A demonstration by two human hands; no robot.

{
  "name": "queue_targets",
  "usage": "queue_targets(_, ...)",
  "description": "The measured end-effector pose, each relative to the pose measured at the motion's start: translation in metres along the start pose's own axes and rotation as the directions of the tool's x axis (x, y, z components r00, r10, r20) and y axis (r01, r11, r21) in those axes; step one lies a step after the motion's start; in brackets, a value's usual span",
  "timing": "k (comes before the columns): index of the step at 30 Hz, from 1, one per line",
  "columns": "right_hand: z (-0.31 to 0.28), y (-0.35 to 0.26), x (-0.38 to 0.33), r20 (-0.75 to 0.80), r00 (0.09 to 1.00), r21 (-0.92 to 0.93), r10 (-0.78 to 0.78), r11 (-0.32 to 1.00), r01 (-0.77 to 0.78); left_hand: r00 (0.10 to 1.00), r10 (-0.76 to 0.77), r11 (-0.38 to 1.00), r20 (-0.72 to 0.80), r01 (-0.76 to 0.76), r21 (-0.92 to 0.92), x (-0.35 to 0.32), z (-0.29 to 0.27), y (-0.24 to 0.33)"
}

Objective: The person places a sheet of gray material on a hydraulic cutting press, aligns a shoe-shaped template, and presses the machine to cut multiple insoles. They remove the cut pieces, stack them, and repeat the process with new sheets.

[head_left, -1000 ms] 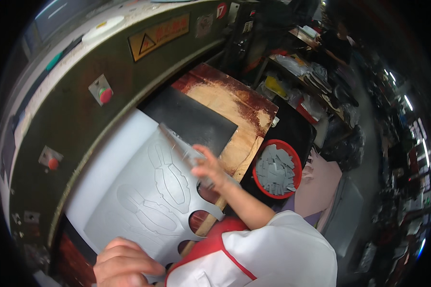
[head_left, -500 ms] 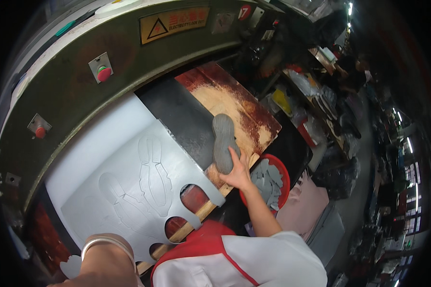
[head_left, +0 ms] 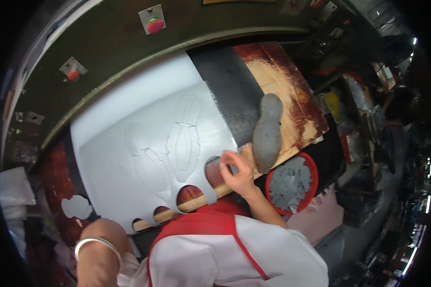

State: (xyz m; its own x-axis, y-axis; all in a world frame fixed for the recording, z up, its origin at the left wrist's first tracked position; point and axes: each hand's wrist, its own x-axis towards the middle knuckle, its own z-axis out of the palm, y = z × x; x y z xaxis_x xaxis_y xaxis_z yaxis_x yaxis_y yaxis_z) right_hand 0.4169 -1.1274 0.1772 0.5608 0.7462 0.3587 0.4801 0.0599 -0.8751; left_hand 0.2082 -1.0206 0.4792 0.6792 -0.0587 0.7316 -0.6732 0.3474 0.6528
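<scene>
My right hand is curled at the near right corner of a large grey sheet, blurred by motion. Its thumb and fingers bend together in a ring, and whatever may be between the tips is hidden. Beside it, untouched, a dark grey piece shaped like a shoe sole lies on the wooden board. Pressed or cut sole-like outlines mark the sheet, and rounded cut-outs open along its near edge. My left hand, a pale bangle on its arm, is by the sheet's near left edge, fingers out of sight.
Grey scraps fill a red bucket to the right. A green machine beam with red push buttons spans the far side. Cut grey pieces lie at left, and a pink sheet sits behind the bucket.
My right hand has let go of the sole-shaped piece and moved left to the grey sheet's corner. That piece stays on the board. The whole view has shifted, bringing more of the left side in.
</scene>
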Motion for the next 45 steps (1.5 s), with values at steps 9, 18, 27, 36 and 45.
queue_targets(9, 0.065, -0.014, -0.022, 0.281, 0.937, -0.324, 0.205, 0.940, -0.109, 0.751, -0.569, 0.614, -0.336, 0.659, 0.434, -0.095, -0.053, -0.052)
queue_targets(18, 0.064, 0.014, -0.006, 0.637, 0.688, 0.466, 0.349, 0.537, -0.704, 0.726, -0.580, -0.149, -0.370, 0.352, 0.924, -0.216, -0.127, -0.152)
queue_targets(27, 0.073, 0.016, -0.008, 0.647, 0.746, 0.744, 0.156, 0.085, -0.663, 0.837, -0.453, 0.111, -0.307, 0.395, 0.912, -0.229, -0.164, -0.179)
queue_targets(36, 0.044, -0.050, -0.048, -0.021, 0.954, -0.202, 0.298, 0.933, -0.296, 0.280, 0.301, 0.591, -0.911, 0.696, 0.409, -0.147, -0.274, -0.024)
queue_targets(45, 0.085, -0.065, -0.070, 0.385, 0.840, -0.076, 0.384, 0.920, -0.385, 0.724, 0.463, 0.033, -0.511, 0.563, 0.826, -0.124, -0.261, 0.107)
